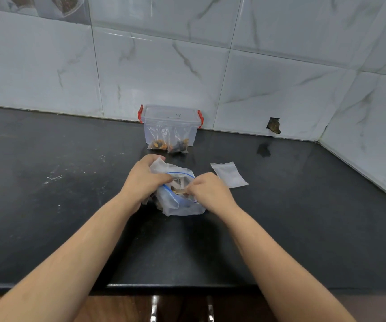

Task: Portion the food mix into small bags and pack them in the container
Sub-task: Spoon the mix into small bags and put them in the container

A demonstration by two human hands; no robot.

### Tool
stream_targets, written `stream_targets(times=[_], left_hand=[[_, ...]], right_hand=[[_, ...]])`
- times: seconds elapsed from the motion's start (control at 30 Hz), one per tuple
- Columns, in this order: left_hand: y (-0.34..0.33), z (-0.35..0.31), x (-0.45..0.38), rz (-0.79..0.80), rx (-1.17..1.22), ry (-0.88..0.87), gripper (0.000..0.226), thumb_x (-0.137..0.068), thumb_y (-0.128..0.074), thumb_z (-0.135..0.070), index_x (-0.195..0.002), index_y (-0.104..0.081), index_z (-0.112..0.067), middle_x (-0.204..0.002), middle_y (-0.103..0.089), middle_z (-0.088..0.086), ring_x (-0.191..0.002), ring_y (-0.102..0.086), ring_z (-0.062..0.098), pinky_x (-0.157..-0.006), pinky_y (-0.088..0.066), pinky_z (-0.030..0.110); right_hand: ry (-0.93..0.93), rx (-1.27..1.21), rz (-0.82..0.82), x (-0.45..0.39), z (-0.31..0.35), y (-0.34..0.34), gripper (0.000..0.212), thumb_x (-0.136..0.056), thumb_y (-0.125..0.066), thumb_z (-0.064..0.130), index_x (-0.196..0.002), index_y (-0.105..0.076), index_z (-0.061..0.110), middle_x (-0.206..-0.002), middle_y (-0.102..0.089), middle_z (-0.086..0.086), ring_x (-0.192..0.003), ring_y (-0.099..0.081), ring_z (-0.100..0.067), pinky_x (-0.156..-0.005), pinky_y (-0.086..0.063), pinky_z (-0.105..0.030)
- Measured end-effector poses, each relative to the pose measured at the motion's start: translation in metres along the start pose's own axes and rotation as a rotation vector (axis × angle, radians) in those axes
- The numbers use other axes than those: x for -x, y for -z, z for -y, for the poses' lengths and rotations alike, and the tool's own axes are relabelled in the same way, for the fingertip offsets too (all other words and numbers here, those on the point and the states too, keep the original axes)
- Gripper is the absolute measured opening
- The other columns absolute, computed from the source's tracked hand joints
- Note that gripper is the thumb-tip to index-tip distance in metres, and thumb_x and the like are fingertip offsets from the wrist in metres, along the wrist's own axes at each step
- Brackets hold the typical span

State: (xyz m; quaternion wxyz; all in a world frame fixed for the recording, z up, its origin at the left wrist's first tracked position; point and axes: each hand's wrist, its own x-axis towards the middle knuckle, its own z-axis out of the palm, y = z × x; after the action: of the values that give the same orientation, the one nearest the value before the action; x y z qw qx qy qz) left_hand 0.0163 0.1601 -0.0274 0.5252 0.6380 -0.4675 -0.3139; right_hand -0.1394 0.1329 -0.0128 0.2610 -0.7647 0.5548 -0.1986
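Note:
A large clear zip bag (180, 206) with a blue seal line lies on the black counter, holding dark food mix. My left hand (144, 180) grips a small clear bag (158, 165) at the large bag's left side. My right hand (208, 190) pinches pieces of food at the large bag's open mouth. Two filled small bags (158, 143) (179, 145) lean against the front of a clear lidded container (171, 120) with red clips by the wall. An empty small bag (229, 174) lies flat to the right of my right hand.
The black counter (71, 205) runs to a tiled wall at the back and on the right. A hole in the wall tile (273, 125) sits right of the container. The counter's front edge (175, 287) is near me, with wooden cabinet fronts below.

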Motion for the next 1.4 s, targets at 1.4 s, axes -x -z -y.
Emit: stream_targets(times=[1.4], left_hand=[[0.019,-0.008,0.025,-0.109,-0.121,-0.423,0.051,-0.074,-0.078,-0.03,-0.118,-0.052,-0.031,-0.111,-0.059,-0.02,-0.099,-0.055,-0.006,-0.08,-0.039,0.006]], right_hand=[[0.523,0.536,-0.206,0.027,0.104,0.062,0.019,-0.08,-0.059,0.028,-0.065,-0.06,0.018,-0.057,-0.05,0.002,-0.057,-0.048,-0.02,-0.059,-0.04,-0.028]])
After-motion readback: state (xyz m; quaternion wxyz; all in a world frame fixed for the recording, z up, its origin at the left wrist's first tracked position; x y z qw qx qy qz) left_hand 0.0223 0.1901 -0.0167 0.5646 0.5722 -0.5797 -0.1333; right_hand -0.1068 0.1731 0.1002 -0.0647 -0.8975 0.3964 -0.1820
